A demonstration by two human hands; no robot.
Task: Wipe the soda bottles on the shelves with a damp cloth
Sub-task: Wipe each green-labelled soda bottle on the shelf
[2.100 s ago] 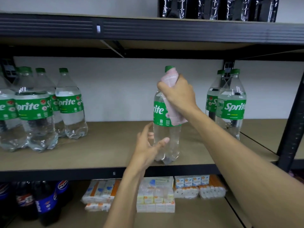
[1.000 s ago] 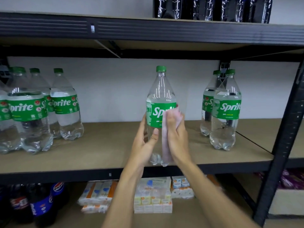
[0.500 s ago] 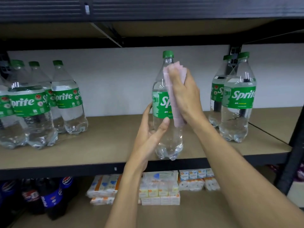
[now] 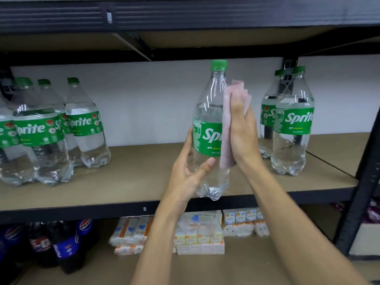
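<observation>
Bottle (image 4: 207, 128) at the shelf's (image 4: 144, 173) front edge, where I reach round it: my left hand (image 4: 189, 171) grasps its lower body for steadiness, while my right hand (image 4: 243, 132) presses the pink cloth (image 4: 225, 140) flat-fingered against its side.

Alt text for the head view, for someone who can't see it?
A person's left hand grips the lower part of a clear Sprite bottle at the middle shelf while the right hand presses a pink cloth against its side. More Sprite bottles stand left and right on the shelf; Pepsi bottles and small cartons sit below.
</observation>
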